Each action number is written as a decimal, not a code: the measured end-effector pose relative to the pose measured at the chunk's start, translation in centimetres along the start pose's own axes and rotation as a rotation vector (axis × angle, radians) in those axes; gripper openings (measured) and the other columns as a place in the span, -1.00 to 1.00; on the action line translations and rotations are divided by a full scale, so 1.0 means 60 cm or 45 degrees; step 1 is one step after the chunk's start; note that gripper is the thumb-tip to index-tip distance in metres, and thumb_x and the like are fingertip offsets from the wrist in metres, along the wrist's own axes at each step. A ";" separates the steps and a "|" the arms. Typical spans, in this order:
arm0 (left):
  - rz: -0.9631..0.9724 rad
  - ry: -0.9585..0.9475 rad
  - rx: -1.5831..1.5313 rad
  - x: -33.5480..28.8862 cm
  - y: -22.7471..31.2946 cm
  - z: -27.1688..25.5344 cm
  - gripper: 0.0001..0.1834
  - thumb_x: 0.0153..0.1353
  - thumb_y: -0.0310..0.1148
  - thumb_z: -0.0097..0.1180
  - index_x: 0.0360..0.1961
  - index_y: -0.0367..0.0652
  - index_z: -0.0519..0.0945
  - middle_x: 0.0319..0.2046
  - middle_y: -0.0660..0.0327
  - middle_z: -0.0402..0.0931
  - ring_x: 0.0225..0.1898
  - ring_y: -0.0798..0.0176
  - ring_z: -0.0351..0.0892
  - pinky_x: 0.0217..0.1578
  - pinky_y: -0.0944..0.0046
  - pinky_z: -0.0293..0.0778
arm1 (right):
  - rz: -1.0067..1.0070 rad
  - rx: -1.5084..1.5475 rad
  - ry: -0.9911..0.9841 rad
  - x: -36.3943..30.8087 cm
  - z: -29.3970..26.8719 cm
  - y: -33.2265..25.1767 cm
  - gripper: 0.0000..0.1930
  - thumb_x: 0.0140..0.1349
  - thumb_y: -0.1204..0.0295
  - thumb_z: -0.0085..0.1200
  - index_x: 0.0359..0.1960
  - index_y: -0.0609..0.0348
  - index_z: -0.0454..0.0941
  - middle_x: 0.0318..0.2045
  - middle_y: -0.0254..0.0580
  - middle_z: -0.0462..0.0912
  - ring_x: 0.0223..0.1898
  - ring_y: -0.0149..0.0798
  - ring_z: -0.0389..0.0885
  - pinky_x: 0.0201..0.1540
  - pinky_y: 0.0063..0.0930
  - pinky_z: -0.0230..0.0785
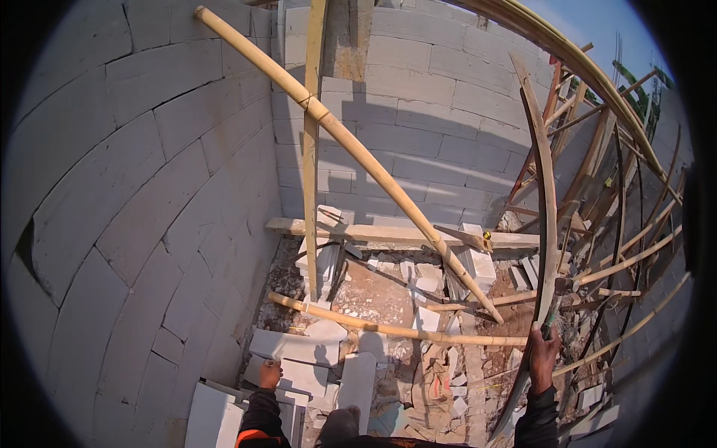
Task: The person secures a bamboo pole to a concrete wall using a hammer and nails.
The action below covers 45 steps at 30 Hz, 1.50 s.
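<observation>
A grey block wall [149, 187] rises at the left. The long wooden plank [544, 209] stands near upright — its length running up from the rubble. The right hand [543, 357] grips its lower part; the left hand [269, 375] is curled above white blocks [295, 358], its grip unclear.

Block wall [134, 187] along the left, second wall [441, 112] behind, meeting at the far corner. Long bamboo pole [351, 149] leaning from upper left down to lower right across an upright post [311, 149]. Horizontal plank [396, 234] at the foot of the back wall. Low bamboo pole [388, 328] lying crosswise in front, above rubble and loose blocks [299, 358]. Curved plank [544, 224] upright on the right, right hand [543, 357] around it. Left hand [269, 375] low, just over the blocks. Scaffold poles [620, 224] crowded at far right
</observation>
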<state>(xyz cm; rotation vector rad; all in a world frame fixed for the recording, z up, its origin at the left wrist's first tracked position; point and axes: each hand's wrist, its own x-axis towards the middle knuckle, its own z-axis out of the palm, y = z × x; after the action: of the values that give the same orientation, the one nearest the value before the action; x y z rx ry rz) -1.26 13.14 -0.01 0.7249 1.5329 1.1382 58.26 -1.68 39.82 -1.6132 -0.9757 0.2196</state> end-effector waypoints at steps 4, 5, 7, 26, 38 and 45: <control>0.027 -0.127 0.137 -0.005 0.049 0.071 -0.68 0.31 -0.17 0.25 -0.31 -0.27 0.56 -0.48 0.25 0.58 -0.50 0.43 0.52 -0.49 0.34 0.45 | -0.164 0.170 -0.050 0.067 0.011 -0.083 -0.70 0.42 0.33 0.13 0.04 0.30 0.53 -0.24 -0.34 0.58 -0.24 -0.50 0.41 -0.18 -0.54 0.32; 0.156 -0.332 0.146 -0.005 0.045 0.128 -0.70 0.33 -0.18 0.24 -0.26 -0.25 0.58 -0.45 0.27 0.57 -0.44 0.44 0.51 -0.41 0.35 0.46 | -0.204 0.183 -0.036 0.070 0.015 -0.117 -0.69 0.42 0.32 0.14 0.03 0.29 0.53 -0.24 -0.34 0.58 -0.24 -0.50 0.41 -0.18 -0.54 0.32; 0.084 -0.779 0.107 -0.063 0.147 0.252 -0.66 0.39 -0.15 0.20 -0.08 -0.24 0.57 -0.33 0.27 0.58 -0.33 0.42 0.50 -0.29 0.36 0.45 | -0.206 0.076 -0.082 0.066 0.043 -0.141 -0.68 0.40 0.27 0.18 0.02 0.26 0.54 -0.27 -0.38 0.59 -0.29 -0.53 0.43 -0.24 -0.57 0.32; 0.232 -1.932 -0.427 -0.329 0.603 0.707 -0.45 0.22 -0.58 0.17 0.26 -0.31 0.37 0.09 0.16 0.53 0.09 0.27 0.56 0.13 0.25 0.48 | -0.263 0.774 -0.287 0.213 0.245 -0.252 -0.63 0.38 0.34 0.18 0.11 0.33 0.54 -0.25 -0.36 0.64 -0.25 -0.52 0.46 -0.15 -0.56 0.40; 0.275 -1.766 -0.557 -0.253 0.770 0.830 -0.57 0.22 -0.53 0.13 0.10 -0.32 0.35 -0.27 0.09 0.52 -0.24 0.19 0.58 -0.13 0.12 0.61 | -0.387 -0.130 0.362 0.145 0.245 -0.079 -0.57 0.32 0.23 0.20 -0.01 0.37 0.43 -0.14 0.27 0.63 -0.05 0.29 0.62 -0.01 0.00 0.43; 0.161 -1.934 -0.630 -0.219 0.802 0.873 -0.56 0.18 -0.52 0.13 0.10 -0.27 0.40 -0.19 0.01 0.60 -0.18 0.07 0.61 0.03 -0.03 0.57 | -0.031 -0.021 0.051 0.195 0.238 -0.058 -0.46 0.24 0.10 0.28 -0.08 0.42 0.44 -0.30 0.32 0.65 -0.17 0.25 0.69 -0.12 -0.02 0.47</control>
<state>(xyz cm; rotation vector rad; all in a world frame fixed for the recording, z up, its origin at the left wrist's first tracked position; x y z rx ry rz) 47.15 34.39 49.34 0.9612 -0.0695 0.6257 55.25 16.62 42.73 -1.6140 -0.9685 0.1624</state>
